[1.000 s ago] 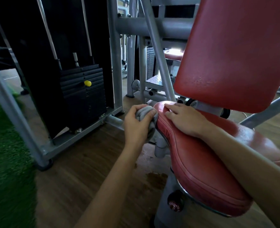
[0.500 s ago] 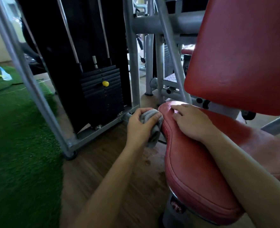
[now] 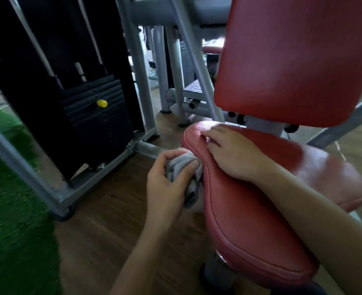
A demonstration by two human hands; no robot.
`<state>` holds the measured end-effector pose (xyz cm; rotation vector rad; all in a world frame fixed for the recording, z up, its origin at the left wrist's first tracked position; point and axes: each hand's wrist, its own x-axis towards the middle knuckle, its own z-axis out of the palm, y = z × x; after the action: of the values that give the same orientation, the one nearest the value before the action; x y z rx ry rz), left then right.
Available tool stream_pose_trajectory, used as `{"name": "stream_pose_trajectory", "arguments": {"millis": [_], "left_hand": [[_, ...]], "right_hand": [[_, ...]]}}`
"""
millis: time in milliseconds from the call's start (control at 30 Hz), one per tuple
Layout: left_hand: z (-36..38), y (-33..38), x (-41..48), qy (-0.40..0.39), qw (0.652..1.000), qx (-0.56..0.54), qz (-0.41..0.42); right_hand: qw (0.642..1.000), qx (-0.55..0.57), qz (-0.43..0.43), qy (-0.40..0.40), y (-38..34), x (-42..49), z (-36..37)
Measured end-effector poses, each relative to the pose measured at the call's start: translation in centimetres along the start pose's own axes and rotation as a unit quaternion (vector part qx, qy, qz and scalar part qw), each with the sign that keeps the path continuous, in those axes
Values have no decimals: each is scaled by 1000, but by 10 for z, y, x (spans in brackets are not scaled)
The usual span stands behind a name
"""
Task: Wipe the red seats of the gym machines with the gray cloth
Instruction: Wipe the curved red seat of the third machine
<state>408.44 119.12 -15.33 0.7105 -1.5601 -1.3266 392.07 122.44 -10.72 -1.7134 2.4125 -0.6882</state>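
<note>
A red padded seat (image 3: pixel 254 226) fills the lower right, with a red backrest (image 3: pixel 299 60) standing above it. My left hand (image 3: pixel 167 184) grips a bunched gray cloth (image 3: pixel 184 173) and presses it against the seat's left side edge. My right hand (image 3: pixel 233 154) rests palm down on top of the seat near its far end, fingers spread loosely and holding nothing.
A black weight stack (image 3: pixel 95 116) with a yellow pin (image 3: pixel 102 103) stands in a gray steel frame (image 3: pixel 86 184) to the left. Green turf (image 3: pixel 12 220) covers the floor at far left. Wooden floor (image 3: pixel 103 226) lies between frame and seat. Gray machine posts (image 3: pixel 165 71) rise behind.
My left hand with the cloth has slid nearer along the seat's left edge, away from the far tip. My right hand stays on the seat top. The camera has shifted.
</note>
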Motion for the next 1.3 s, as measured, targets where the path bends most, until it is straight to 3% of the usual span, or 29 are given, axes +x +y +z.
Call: {"name": "stream_pose_trajectory", "arguments": {"millis": [267, 500, 567, 667, 733, 1000, 1133, 1300], "left_hand": [[-21, -34, 53, -33, 999, -29, -22], [-32, -56, 62, -116, 991, -58, -41], [-33, -59, 60, -126, 989, -61, -41], [-36, -61, 61, -144, 987, -65, -29], [-39, -65, 66, -164, 985, -56, -14], [-24, -65, 134, -126, 984, -112, -55], [-5, -63, 158, -189, 965, -164, -82], [-25, -68, 124, -198, 968, -156, -4]], "right_hand": [[1000, -20, 9, -11, -14, -13, -14], [995, -28, 92, -38, -36, -11, -23], [986, -93, 137, -11, -44, 11, -26], [964, -115, 214, 105, -46, 33, -13], [960, -133, 208, 129, -37, 31, 5], [968, -103, 224, 42, -23, 25, 6], [971, -91, 213, 60, -18, 27, 3], [976, -81, 193, 55, -9, 28, 3]]}}
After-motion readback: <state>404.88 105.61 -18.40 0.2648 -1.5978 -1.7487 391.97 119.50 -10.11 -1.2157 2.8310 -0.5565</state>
